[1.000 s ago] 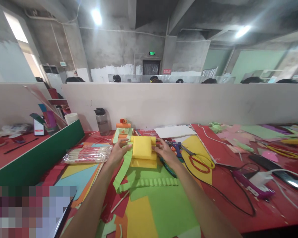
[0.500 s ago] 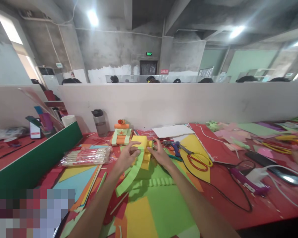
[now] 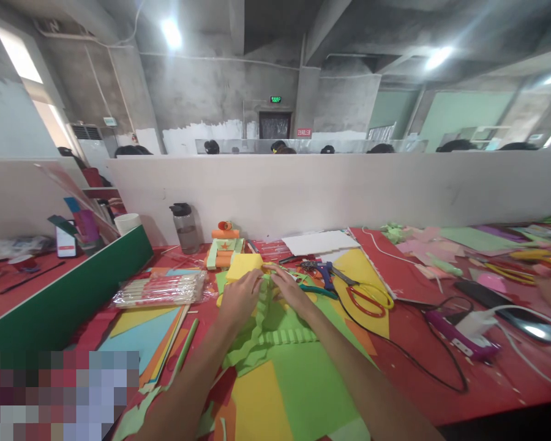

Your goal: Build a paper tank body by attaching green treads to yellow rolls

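Note:
A yellow paper box model [image 3: 244, 266] sits just beyond my hands, tilted to the left. My left hand [image 3: 242, 295] is closed at its near side, with fingertips on the upper end of a green paper strip [image 3: 261, 309]. From the right, my right hand [image 3: 290, 286] meets it, its fingers pinching the same strip. The strip hangs down in folds toward a pleated green strip [image 3: 289, 336] lying on green paper sheets [image 3: 312, 380]. My fingers hide part of the strip's top end and the model's lower side.
An orange and green paper model [image 3: 224, 248] stands behind, beside a water bottle [image 3: 184, 228]. Wrapped sticks [image 3: 160, 289] lie left. To the right are a blue glue gun [image 3: 325, 274], scissors [image 3: 367, 297], a black cable and a purple power strip [image 3: 463, 337].
The yellow model has shifted left and turned. The green strip, which curved down smoothly at the left, now hangs creased between my hands, and my fingers have come closer together.

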The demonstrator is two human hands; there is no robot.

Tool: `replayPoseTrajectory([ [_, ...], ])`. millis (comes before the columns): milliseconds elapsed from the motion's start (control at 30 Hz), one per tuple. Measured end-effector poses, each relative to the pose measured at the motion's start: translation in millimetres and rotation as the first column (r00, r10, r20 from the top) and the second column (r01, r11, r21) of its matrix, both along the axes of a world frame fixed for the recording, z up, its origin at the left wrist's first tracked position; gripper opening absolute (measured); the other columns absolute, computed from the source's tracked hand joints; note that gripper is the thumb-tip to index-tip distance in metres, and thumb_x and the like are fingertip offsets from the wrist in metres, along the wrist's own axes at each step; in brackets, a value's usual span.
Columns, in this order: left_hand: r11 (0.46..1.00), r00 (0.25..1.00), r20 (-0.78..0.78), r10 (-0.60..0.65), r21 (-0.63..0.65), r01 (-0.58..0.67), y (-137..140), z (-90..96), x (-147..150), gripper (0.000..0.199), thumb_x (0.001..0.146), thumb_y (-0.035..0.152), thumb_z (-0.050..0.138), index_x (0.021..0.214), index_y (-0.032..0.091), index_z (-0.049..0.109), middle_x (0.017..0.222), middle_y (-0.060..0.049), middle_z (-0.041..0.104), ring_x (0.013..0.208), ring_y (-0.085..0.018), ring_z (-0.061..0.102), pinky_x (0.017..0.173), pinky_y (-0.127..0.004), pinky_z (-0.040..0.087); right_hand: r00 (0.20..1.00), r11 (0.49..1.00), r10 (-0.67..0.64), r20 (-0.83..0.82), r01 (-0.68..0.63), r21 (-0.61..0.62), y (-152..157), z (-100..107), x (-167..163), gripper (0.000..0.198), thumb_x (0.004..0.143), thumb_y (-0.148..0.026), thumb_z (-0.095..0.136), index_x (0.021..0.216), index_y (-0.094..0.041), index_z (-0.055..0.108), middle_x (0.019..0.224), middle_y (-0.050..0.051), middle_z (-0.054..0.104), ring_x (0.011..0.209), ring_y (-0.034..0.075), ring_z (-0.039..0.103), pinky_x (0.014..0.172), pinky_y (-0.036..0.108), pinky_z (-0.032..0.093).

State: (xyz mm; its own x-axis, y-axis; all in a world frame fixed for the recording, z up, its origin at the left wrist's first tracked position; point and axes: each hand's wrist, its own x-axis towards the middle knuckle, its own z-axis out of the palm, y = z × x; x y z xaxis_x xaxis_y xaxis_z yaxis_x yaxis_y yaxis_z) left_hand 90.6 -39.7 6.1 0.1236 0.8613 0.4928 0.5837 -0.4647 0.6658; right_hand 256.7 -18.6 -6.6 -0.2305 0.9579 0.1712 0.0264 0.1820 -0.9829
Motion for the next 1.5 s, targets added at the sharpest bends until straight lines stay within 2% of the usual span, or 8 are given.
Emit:
replayPoseTrajectory([
  [233, 0.997, 0.989, -0.138, 0.049, 0.061, -0.041, -2.4, 0.7, 0.0, 0.025, 0.092, 0.032, 0.045, 0.110, 0.030, 0.062, 0.109, -0.006, 0.066, 0.073, -0.020, 0.059, 0.060, -0.027, 0.029, 0.998, 0.989, -0.039, 0.046, 0.032, 0.144, -2.8, 3.5, -3.7, 0.032, 0.079, -0.041, 0.063, 0.108, -0.028, 0.065, 0.095, 0.004, 0.061, 0.076, 0.018, 0.059, 0.053, 0.025, 0.052],
  [567, 0.986, 0.986, 0.150, 0.072, 0.140, -0.093, 1.8, 19.4, -20.7, 0.021, 0.087, 0.035, 0.051, 0.101, 0.023, 0.061, 0.100, -0.004, 0.063, 0.063, -0.014, 0.053, 0.068, -0.027, 0.038, 0.976, 0.961, -0.206, 0.068, 0.188, 0.204, 12.1, -12.2, 5.0, 0.025, 0.080, -0.041, 0.060, 0.096, -0.022, 0.063, 0.082, 0.000, 0.058, 0.073, 0.016, 0.056, 0.064, 0.026, 0.046],
  [700, 0.989, 0.989, 0.021, -0.145, 0.012, 0.145, -2.1, 21.7, -21.4, 0.025, 0.087, 0.037, 0.051, 0.102, 0.024, 0.066, 0.074, -0.002, 0.065, 0.061, -0.017, 0.053, 0.063, -0.026, 0.037, 0.968, 0.952, -0.240, 0.068, 0.222, 0.211, 15.0, -14.4, 5.9, 0.024, 0.081, -0.041, 0.059, 0.096, -0.023, 0.061, 0.085, 0.000, 0.060, 0.077, 0.017, 0.057, 0.069, 0.027, 0.044],
  [867, 0.924, 0.932, 0.030, -0.361, -0.126, 0.362, -10.6, 22.0, -9.8, 0.031, 0.082, 0.042, 0.057, 0.104, 0.024, 0.070, 0.099, -0.007, 0.071, 0.082, -0.024, 0.061, 0.077, -0.031, 0.041, 0.977, 0.963, -0.210, 0.024, 0.202, 0.178, 14.6, -15.4, 6.3, 0.024, 0.082, -0.043, 0.058, 0.096, -0.024, 0.061, 0.087, 0.001, 0.061, 0.080, 0.019, 0.058, 0.071, 0.028, 0.045],
  [1033, 0.897, 0.923, 0.065, -0.380, -0.217, 0.385, -8.6, 18.6, -5.7, 0.035, 0.084, 0.044, 0.054, 0.106, 0.022, 0.070, 0.101, -0.008, 0.070, 0.077, -0.022, 0.061, 0.072, -0.031, 0.045, 0.967, 0.962, -0.256, 0.006, 0.254, 0.106, 16.1, -14.9, 6.0, 0.026, 0.078, -0.043, 0.061, 0.094, -0.023, 0.060, 0.088, 0.002, 0.060, 0.083, 0.019, 0.056, 0.070, 0.028, 0.045],
  [1233, 0.798, 0.878, 0.307, -0.367, -0.382, 0.466, -3.7, 9.1, -0.9, 0.045, 0.079, 0.043, 0.062, 0.117, 0.017, 0.062, 0.102, -0.011, 0.067, 0.065, -0.016, 0.061, 0.063, -0.029, 0.047, 0.962, 0.963, -0.260, -0.086, 0.264, 0.046, 19.7, -18.1, 4.7, 0.032, 0.072, -0.047, 0.066, 0.092, -0.023, 0.059, 0.081, 0.001, 0.061, 0.077, 0.019, 0.058, 0.066, 0.028, 0.046],
  [1400, 0.789, 0.867, 0.344, -0.360, -0.384, 0.480, -1.1, 2.4, 1.7, 0.043, 0.076, 0.042, 0.066, 0.111, 0.017, 0.064, 0.106, -0.011, 0.065, 0.069, -0.016, 0.061, 0.067, -0.029, 0.048, 0.947, 0.948, -0.304, -0.102, 0.311, 0.064, 22.6, -22.7, 4.2, 0.032, 0.070, -0.045, 0.069, 0.090, -0.022, 0.058, 0.082, 0.001, 0.062, 0.083, 0.021, 0.059, 0.070, 0.030, 0.047],
  [1500, 0.769, 0.851, 0.338, -0.403, -0.379, 0.515, -3.6, 2.6, 2.8, 0.047, 0.075, 0.041, 0.067, 0.116, 0.019, 0.061, 0.091, -0.008, 0.065, 0.066, -0.015, 0.056, 0.062, -0.027, 0.045, 0.933, 0.936, -0.329, -0.149, 0.343, 0.082, 23.3, -19.1, 4.7, 0.030, 0.071, -0.042, 0.068, 0.090, -0.022, 0.057, 0.087, 0.002, 0.063, 0.087, 0.021, 0.060, 0.072, 0.029, 0.047],
])
